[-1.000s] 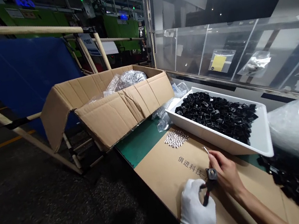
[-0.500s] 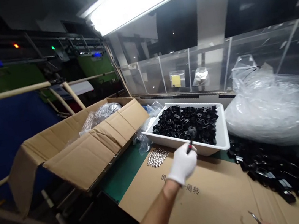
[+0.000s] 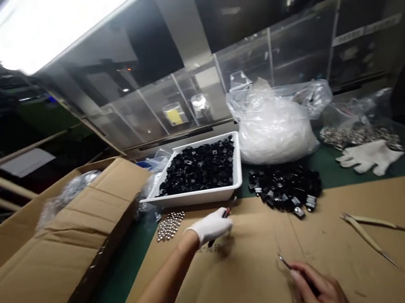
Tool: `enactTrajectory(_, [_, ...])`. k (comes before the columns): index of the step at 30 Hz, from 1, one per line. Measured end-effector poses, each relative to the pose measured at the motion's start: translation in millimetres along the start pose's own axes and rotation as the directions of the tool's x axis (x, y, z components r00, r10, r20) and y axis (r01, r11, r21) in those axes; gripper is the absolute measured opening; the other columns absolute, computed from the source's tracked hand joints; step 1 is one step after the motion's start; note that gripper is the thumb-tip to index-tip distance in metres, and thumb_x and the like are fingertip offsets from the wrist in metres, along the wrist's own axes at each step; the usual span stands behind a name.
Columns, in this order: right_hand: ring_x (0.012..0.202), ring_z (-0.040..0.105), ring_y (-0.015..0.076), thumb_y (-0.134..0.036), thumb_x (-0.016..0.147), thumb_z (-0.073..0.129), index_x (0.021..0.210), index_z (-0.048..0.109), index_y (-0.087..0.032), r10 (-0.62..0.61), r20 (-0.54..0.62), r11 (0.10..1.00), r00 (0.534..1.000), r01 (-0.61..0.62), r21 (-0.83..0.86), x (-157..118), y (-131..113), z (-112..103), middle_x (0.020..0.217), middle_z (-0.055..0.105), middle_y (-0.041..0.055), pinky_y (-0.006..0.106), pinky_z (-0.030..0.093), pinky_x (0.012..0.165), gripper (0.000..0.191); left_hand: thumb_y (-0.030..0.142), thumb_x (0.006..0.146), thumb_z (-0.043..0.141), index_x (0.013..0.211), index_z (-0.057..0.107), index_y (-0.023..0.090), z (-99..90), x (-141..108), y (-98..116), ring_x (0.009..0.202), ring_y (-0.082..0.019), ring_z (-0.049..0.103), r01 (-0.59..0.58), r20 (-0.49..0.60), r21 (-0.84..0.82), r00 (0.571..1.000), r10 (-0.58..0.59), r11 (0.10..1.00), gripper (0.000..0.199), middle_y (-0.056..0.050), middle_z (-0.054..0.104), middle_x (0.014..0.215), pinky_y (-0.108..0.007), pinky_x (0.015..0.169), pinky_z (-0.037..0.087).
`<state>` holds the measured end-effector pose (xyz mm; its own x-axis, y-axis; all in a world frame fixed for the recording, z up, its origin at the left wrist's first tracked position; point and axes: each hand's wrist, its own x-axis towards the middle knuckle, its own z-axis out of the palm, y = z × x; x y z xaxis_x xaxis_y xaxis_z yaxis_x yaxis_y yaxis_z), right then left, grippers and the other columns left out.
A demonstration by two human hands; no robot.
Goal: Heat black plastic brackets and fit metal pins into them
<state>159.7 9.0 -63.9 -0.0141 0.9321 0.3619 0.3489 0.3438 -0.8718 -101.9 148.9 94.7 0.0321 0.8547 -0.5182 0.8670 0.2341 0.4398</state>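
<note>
My left hand [image 3: 212, 226], in a white glove, is closed round a slim tool with a red and black handle [image 3: 227, 212], over the cardboard sheet [image 3: 253, 262]. It is in front of the white tray [image 3: 195, 198] of small black parts [image 3: 201, 167]. A cluster of small shiny metal pieces [image 3: 170, 226] lies to its left. My bare right hand [image 3: 315, 285], at the bottom, grips thin metal tweezers [image 3: 283, 261] with the tip pointing up and left. A pile of black parts [image 3: 287, 186] lies beyond it.
Pliers [image 3: 366, 232] lie open on the cardboard at right. Behind them are a white glove [image 3: 371, 155] and a bag of metal parts [image 3: 359, 131]. A full plastic bag [image 3: 275, 128] stands beside the tray. An open cardboard box [image 3: 91, 213] is at left.
The view has swung right. My left hand has drawn back from the tray's edge to over the cardboard, still holding the tool. More of my right hand with the tweezers shows.
</note>
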Motion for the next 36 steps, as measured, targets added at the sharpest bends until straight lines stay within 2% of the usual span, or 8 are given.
enactTrajectory(2, [0.074,0.078,0.0222,-0.036,0.099,0.056,0.106,0.076,-0.020,-0.015,-0.035,1.000,0.999,0.015,-0.003,2,-3,-4,0.089,0.081,0.0092,0.021,0.062,0.066,0.027,0.037,0.074,0.063,0.108,0.064,0.020,26.1,5,16,0.113,-0.040,0.064,-0.037,-0.054,0.166,0.997,0.046,0.985,0.039,-0.017,0.066,0.117,-0.057,0.101,0.049])
enactTrajectory(4, [0.075,0.078,0.0213,-0.034,0.101,0.054,0.110,0.074,-0.019,0.007,-0.055,1.000,0.998,-0.007,-0.002,3,-6,-6,0.092,0.081,0.0094,0.022,0.061,0.068,0.026,0.038,0.073,0.065,0.109,0.066,0.018,49.0,12,30,0.118,-0.044,0.061,-0.052,-0.097,0.290,0.992,0.083,0.956,0.042,-0.022,0.063,0.122,-0.056,0.103,0.046])
enactTrajectory(8, [0.076,0.077,0.0210,-0.032,0.102,0.052,0.112,0.072,-0.019,0.037,-0.035,0.999,0.999,-0.036,0.029,3,-10,-9,0.091,0.080,0.0086,0.024,0.061,0.068,0.026,0.041,0.078,0.061,0.112,0.067,0.016,72.7,30,47,0.115,-0.042,0.063,-0.020,-0.147,0.422,0.985,0.091,0.906,0.043,-0.024,0.063,0.120,-0.049,0.096,0.051])
enactTrajectory(13, [0.074,0.077,0.0199,-0.031,0.102,0.051,0.112,0.071,-0.020,0.052,-0.017,0.996,0.999,-0.050,0.070,5,-12,-10,0.088,0.079,0.0069,0.023,0.060,0.067,0.025,0.043,0.080,0.059,0.114,0.066,0.016,81.4,42,57,0.113,-0.041,0.064,0.029,-0.182,0.485,0.981,0.068,0.874,0.044,-0.022,0.064,0.119,-0.047,0.092,0.052])
enactTrajectory(21, [0.073,0.075,0.0186,-0.029,0.103,0.051,0.113,0.071,-0.020,0.057,0.008,0.993,0.998,-0.057,0.105,2,-13,-11,0.087,0.078,0.0052,0.023,0.058,0.067,0.024,0.045,0.082,0.057,0.119,0.063,0.015,99.7,45,72,0.116,-0.041,0.060,0.094,-0.227,0.513,0.973,0.029,0.853,0.048,-0.022,0.061,0.121,-0.048,0.091,0.053])
enactTrajectory(29, [0.072,0.074,0.0178,-0.028,0.103,0.050,0.115,0.070,-0.020,0.049,0.027,0.990,0.998,-0.052,0.131,2,-13,-13,0.086,0.078,0.0048,0.023,0.058,0.068,0.024,0.044,0.084,0.058,0.122,0.061,0.012,107.5,46,88,0.119,-0.042,0.058,0.152,-0.275,0.515,0.961,-0.005,0.844,0.050,-0.025,0.059,0.126,-0.051,0.093,0.051])
enactTrajectory(32, [0.070,0.074,0.0178,-0.029,0.103,0.050,0.113,0.070,-0.019,0.065,0.017,0.989,0.998,-0.067,0.129,1,-15,-14,0.085,0.077,0.0055,0.023,0.058,0.068,0.025,0.040,0.087,0.056,0.122,0.062,0.013,107.2,48,89,0.119,-0.039,0.059,0.144,-0.287,0.520,0.958,0.013,0.842,0.045,-0.024,0.060,0.126,-0.050,0.095,0.050])
enactTrajectory(36, [0.067,0.072,0.0167,-0.032,0.104,0.050,0.113,0.071,-0.019,0.089,0.005,0.988,0.996,-0.089,0.128,1,-15,-13,0.082,0.077,0.0043,0.022,0.057,0.066,0.026,0.036,0.092,0.050,0.112,0.068,0.017,103.5,53,82,0.108,-0.034,0.067,0.112,-0.282,0.511,0.958,0.043,0.852,0.033,-0.019,0.068,0.115,-0.044,0.091,0.052])
